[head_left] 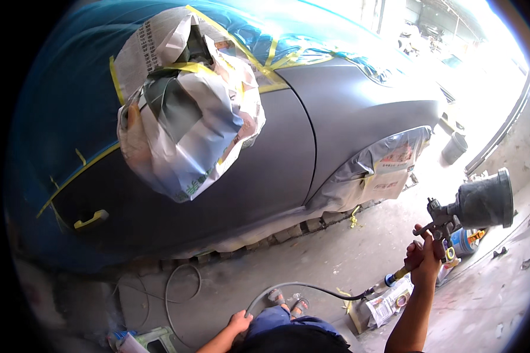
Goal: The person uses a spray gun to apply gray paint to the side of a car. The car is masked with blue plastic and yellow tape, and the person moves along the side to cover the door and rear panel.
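Grips a spray gun in the right hand, with fingers closed around its reddish handle, out to the right of the body and well apart from the car. Carries on that gun a dark cup, tilted toward the right rim of the view. Holds a dark grey hose in the left hand, with fingers curled around it just beside the waist; cannot tell how firmly. Runs from there in an arch past the sandals to a brass-coloured fitting below the handle. Faces, across the floor, a matt dark grey door with a yellow-taped door handle. Shows along the car's side a crumpled paper bundle, edged with yellow tape, plus blue film over the upper part and a newspaper sheet over the wheel area. Includes, farther off, a grey bucket and, nearer, a blue can beyond the gun and a printed packet near the right forearm.
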`<state>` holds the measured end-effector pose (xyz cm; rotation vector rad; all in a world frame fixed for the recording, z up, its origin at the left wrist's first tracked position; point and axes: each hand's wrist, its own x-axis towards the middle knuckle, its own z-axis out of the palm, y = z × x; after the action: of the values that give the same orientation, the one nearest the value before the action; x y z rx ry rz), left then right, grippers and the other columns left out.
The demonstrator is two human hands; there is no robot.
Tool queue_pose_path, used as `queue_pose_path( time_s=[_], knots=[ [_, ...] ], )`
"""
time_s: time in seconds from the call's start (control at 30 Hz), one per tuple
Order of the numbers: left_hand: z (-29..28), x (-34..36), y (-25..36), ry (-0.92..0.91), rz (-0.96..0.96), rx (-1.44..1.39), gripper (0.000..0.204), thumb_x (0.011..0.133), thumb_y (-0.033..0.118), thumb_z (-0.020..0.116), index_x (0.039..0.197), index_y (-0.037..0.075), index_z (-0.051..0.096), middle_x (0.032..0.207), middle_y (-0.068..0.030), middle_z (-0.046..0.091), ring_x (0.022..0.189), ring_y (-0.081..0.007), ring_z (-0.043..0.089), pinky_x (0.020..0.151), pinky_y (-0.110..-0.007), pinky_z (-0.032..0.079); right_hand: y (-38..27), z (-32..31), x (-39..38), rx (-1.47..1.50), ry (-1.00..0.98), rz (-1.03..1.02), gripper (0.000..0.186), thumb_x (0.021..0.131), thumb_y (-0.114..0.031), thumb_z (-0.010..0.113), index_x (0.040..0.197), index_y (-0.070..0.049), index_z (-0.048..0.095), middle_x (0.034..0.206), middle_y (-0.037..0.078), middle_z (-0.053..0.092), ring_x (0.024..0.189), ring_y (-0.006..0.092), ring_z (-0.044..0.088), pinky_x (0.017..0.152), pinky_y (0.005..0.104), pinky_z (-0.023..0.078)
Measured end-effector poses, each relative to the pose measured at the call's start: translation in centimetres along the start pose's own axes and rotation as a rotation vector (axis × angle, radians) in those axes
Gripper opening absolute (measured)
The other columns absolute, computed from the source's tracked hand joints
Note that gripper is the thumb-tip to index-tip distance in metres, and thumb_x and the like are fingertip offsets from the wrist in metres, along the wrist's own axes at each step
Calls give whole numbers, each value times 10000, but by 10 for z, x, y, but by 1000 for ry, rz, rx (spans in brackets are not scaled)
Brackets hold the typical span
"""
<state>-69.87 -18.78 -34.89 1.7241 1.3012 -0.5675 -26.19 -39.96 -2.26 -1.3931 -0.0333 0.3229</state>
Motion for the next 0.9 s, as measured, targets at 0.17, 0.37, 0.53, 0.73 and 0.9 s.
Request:
queue_pose_path(
  time_s=[0.17, 0.37, 0.53, 0.73, 0.9],
  knots=[
    [-6, 27, 33, 5, 55, 112, 408, 835, 381, 528, 1030, 24, 559, 1043, -226, 589, 1016, -376, 545, 873, -430, 431, -27, 39, 0, -78, -169, -43, 346, 882, -337, 574, 1062, -41, 582, 648, 16, 564, 504, 74, 493, 432, 200, 363],
    [-1, 35, 60, 40, 103, 230, 430, 842, 398, 524, 1039, 17, 557, 1068, -229, 581, 1020, -379, 542, 873, -436, 428, -59, 80, 16, -53, -770, 93, 316, 864, -245, 602, 1084, -19, 572, 691, 39, 590, 544, 67, 487, 471, 197, 348],
    [28, 36, 98, 36, -36, 167, 380, 841, 368, 510, 1042, 50, 566, 1049, -203, 596, 1017, -361, 550, 868, -439, 434, -88, 92, 92, -112, -817, 173, 307, 899, -290, 556, 1064, -32, 583, 684, 25, 578, 544, 78, 505, 486, 207, 376],
    [82, 34, 207, 23, 126, 46, 363, 827, 359, 543, 1033, 62, 578, 1009, -193, 612, 967, -359, 576, 817, -437, 456, -136, 17, 210, -169, -610, 166, 331, 899, -251, 507, 1073, 28, 545, 857, 125, 627, 541, 154, 579, 424, 248, 448],
    [98, 26, 286, 24, 258, 31, 329, 832, 336, 552, 1008, 61, 587, 990, -195, 615, 938, -355, 587, 796, -432, 462, -176, 11, 269, -149, -753, -3, 418, 897, -251, 476, 1169, 61, 422, 998, 257, 588, 536, 199, 606, 418, 256, 487]
  ],
)
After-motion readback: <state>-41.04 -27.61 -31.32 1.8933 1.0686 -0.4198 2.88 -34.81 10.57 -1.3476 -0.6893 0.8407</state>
